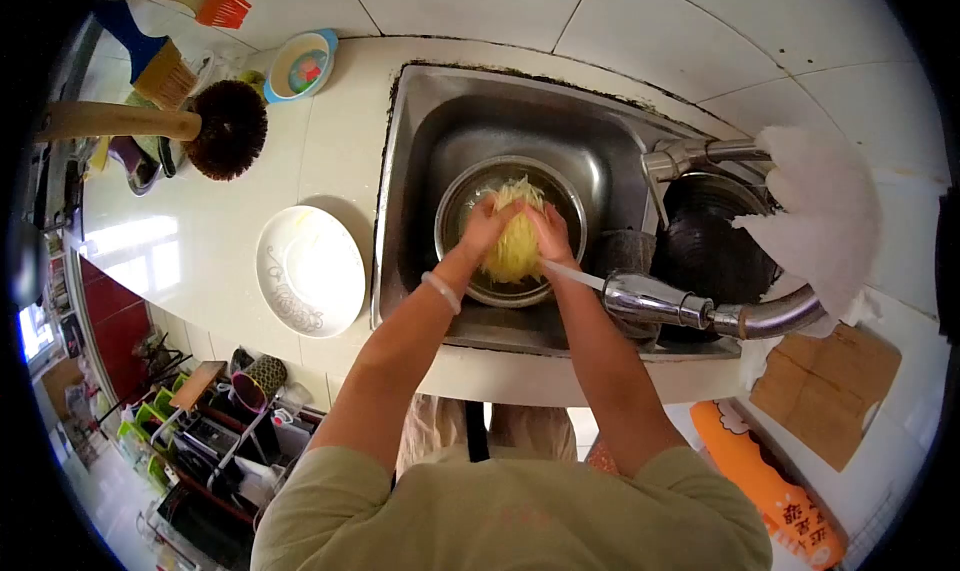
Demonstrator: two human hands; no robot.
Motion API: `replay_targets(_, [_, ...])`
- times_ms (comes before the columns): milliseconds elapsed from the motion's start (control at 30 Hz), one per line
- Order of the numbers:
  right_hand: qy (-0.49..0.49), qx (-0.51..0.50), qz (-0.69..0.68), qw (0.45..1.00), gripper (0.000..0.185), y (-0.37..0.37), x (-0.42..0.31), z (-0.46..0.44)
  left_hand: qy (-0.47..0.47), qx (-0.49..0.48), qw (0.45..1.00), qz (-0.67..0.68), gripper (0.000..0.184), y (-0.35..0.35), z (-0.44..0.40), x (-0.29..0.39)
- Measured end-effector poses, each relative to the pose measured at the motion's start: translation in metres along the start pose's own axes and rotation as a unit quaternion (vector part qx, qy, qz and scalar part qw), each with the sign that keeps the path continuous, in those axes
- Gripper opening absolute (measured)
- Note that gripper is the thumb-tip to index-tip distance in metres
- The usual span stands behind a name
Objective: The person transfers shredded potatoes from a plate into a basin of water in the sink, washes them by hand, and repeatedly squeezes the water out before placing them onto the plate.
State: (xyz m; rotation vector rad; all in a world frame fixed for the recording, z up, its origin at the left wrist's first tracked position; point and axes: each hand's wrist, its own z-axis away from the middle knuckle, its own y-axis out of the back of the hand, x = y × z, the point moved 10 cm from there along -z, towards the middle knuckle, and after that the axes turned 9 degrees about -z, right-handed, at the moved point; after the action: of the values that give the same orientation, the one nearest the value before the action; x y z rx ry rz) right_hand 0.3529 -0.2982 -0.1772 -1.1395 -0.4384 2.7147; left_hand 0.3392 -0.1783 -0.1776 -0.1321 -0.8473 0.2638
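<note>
Pale-yellow shreds (514,246) sit between my left hand (484,227) and right hand (551,235), fingers curled partway round them from either side, over the metal bowl (448,214) in the sink (600,136), where I'd press evenly, keeping every strand inside the rim, left of the faucet (650,298).

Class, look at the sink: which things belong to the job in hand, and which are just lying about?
Apparently in the job: yellow shreds, left hand, right hand, metal bowl, sink, tap.

Apparently just about: round brush, orange brush, blue-edged bowl, white plate (untouched).
</note>
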Motion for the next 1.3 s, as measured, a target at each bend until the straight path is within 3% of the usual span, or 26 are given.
replay_targets(67, [0.002,-0.028,-0.017,0.999,0.044,0.002,-0.005,0.019,-0.026,-0.002,0.999,-0.048,0.047,-0.001,0.030,0.012])
replay_targets(133, [-0.037,0.024,0.059,0.997,0.051,0.026,0.010,0.023,-0.090,0.010,0.969,-0.231,0.047,0.024,0.027,-0.007])
replay_targets(167, [-0.050,0.041,0.084,0.994,0.054,0.033,0.013,0.024,-0.090,0.010,0.969,-0.232,0.047,0.029,0.030,-0.010])
replay_targets(200, [-0.004,0.036,0.289,0.957,0.059,0.030,-0.003,0.027,-0.060,0.059,0.947,-0.309,0.051,0.040,0.036,-0.013])
replay_targets(233, [0.042,0.029,0.481,0.875,0.064,0.022,-0.015,0.029,-0.030,0.106,0.917,-0.383,0.056,0.050,0.040,-0.014])
replay_targets(267, [0.041,0.028,0.481,0.875,0.064,0.026,-0.003,0.018,-0.029,0.107,0.917,-0.383,0.056,0.049,0.037,-0.013])
replay_targets(300, [0.043,0.043,0.349,0.935,0.067,0.037,0.018,-0.003,0.093,0.105,0.969,-0.203,0.061,0.049,0.038,-0.025])
replay_targets(333, [0.045,0.057,0.209,0.975,0.069,0.033,0.020,-0.011,0.151,0.096,0.978,-0.107,0.064,0.046,0.033,-0.038])
replay_targets(433, [-0.052,0.045,0.108,0.992,0.059,0.004,0.016,-0.005,0.244,-0.006,0.959,0.142,0.065,0.025,0.004,-0.084])
replay_targets(567, [-0.116,-0.087,0.031,0.989,0.050,-0.011,0.036,-0.014,0.212,-0.011,0.970,0.120,0.055,0.004,0.014,-0.049])
replay_targets(633, [-0.033,-0.049,0.064,0.996,0.040,0.003,0.018,-0.007,0.107,0.046,0.992,0.057,0.045,0.016,0.021,-0.023])
replay_targets(667, [-0.034,-0.049,0.065,0.996,0.040,0.008,0.016,0.000,0.107,0.047,0.991,0.058,0.045,0.016,0.026,-0.021])
replay_targets(733, [0.093,-0.094,0.145,0.981,0.036,0.001,-0.017,0.020,-0.078,-0.023,0.994,-0.076,0.043,0.006,0.032,0.017])
replay_targets(767, [0.093,-0.095,0.145,0.980,0.036,0.003,-0.026,0.025,-0.078,-0.022,0.994,-0.075,0.043,0.011,0.034,0.019])
replay_targets(833, [0.173,-0.128,0.492,0.844,0.038,-0.019,-0.051,0.046,-0.218,-0.052,0.869,-0.441,0.044,-0.004,0.049,0.042])
replay_targets(867, [0.173,-0.127,0.492,0.844,0.038,-0.017,-0.050,0.042,-0.137,-0.049,0.830,-0.538,0.071,0.001,0.046,0.027])
replay_targets(900, [0.227,-0.097,0.508,0.825,0.040,-0.015,-0.056,0.036,-0.136,-0.050,0.830,-0.538,0.071,0.001,0.042,0.019])
replay_targets(967, [0.280,-0.067,0.522,0.803,0.042,-0.009,-0.039,0.009,-0.115,0.093,0.801,-0.579,0.076,0.027,0.029,0.008])
replay_targets(1000, [0.227,-0.011,0.388,0.893,0.043,0.015,-0.013,-0.022,-0.115,0.094,0.801,-0.580,0.076,0.022,0.026,0.016])
replay_targets(1033, [0.193,0.016,0.318,0.928,0.044,0.021,-0.004,-0.032,0.038,0.108,0.924,-0.364,0.083,0.035,0.020,0.002])
replay_targets(1067, [0.164,0.048,0.242,0.955,0.045,0.027,0.005,-0.041,0.189,0.113,0.968,-0.117,0.089,0.035,0.021,-0.023])
replay_targets(1100, [0.091,0.023,0.189,0.978,0.043,0.012,0.006,-0.039,0.189,0.112,0.968,-0.118,0.089,0.034,0.016,-0.020])
replay_targets(1133, [0.017,-0.003,0.133,0.991,0.042,0.000,0.009,-0.035,0.204,0.062,0.977,0.007,0.088,0.020,0.011,-0.024])
replay_targets(1167, [0.017,-0.003,0.132,0.991,0.042,-0.004,0.001,-0.029,0.216,0.011,0.967,0.131,0.086,0.005,0.008,-0.025])
replay_targets(1233, [-0.102,-0.089,-0.045,0.990,0.039,-0.021,0.016,-0.018,0.211,0.006,0.973,0.097,0.081,0.008,-0.007,-0.039])
replay_targets(1300, [-0.063,-0.084,-0.038,0.994,0.037,-0.017,0.009,-0.012,0.205,0.002,0.977,0.063,0.077,0.007,-0.005,-0.044])
